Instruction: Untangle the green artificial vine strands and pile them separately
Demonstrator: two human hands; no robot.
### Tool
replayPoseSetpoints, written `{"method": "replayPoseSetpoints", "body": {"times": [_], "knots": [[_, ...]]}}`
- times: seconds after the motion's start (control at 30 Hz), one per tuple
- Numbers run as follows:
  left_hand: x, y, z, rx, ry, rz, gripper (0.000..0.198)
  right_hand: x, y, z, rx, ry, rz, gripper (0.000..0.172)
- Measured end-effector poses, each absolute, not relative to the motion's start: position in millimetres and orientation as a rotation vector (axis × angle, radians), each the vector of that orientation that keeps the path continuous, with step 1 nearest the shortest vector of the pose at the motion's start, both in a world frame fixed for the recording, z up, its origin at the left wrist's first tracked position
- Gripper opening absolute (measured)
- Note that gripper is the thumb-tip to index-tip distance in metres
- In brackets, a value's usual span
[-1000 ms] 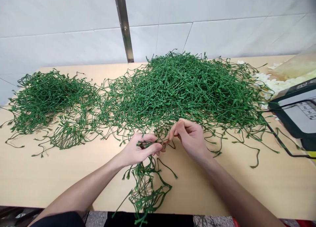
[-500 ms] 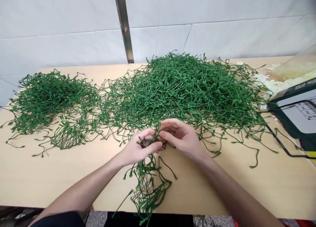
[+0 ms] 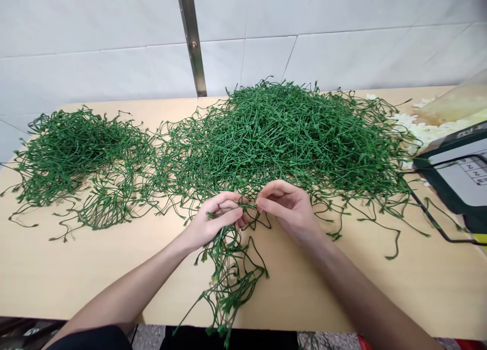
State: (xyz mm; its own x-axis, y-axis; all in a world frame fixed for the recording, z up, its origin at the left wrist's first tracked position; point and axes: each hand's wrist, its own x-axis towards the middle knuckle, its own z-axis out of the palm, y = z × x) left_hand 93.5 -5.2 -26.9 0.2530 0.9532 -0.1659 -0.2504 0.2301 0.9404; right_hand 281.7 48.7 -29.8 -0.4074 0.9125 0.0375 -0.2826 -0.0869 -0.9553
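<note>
Green stems form a bundle (image 3: 228, 274) at the front centre of the tabletop (image 3: 76, 274), trailing toward its near edge. The left hand (image 3: 213, 220) has its grip closed around the bundle's upper end, while the right hand (image 3: 289, 208) pinches one of its stems there, thumb against forefinger. Both hands lie just in front of the large pile (image 3: 289, 132); a small pile (image 3: 72, 157) lies at far left.

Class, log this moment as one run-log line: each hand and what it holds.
left hand: grips bunch of green stems | right hand: pinches same bunch at top | behind: large stem pile | surface: wooden table
</note>
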Motion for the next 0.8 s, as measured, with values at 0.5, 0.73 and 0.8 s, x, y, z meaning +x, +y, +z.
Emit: {"method": "replayPoseSetpoints", "body": {"times": [0.5, 0.73, 0.8], "knots": [[95.6, -5.3, -21.9, 1.200, 1.098, 0.993, 0.020, 286.7, 50.6, -23.7, -0.720, -1.411, 1.986, 0.015], [92.2, -2.3, -30.7, 1.111, 1.043, 0.983, 0.031, 285.6, 50.2, -21.9, -0.560, -1.599, 1.922, 0.010], [92.1, -1.7, -33.0, 1.062, 1.012, 1.005, 0.033, 285.2, 49.9, -22.1, -0.520, -1.601, 1.893, 0.008]]}}
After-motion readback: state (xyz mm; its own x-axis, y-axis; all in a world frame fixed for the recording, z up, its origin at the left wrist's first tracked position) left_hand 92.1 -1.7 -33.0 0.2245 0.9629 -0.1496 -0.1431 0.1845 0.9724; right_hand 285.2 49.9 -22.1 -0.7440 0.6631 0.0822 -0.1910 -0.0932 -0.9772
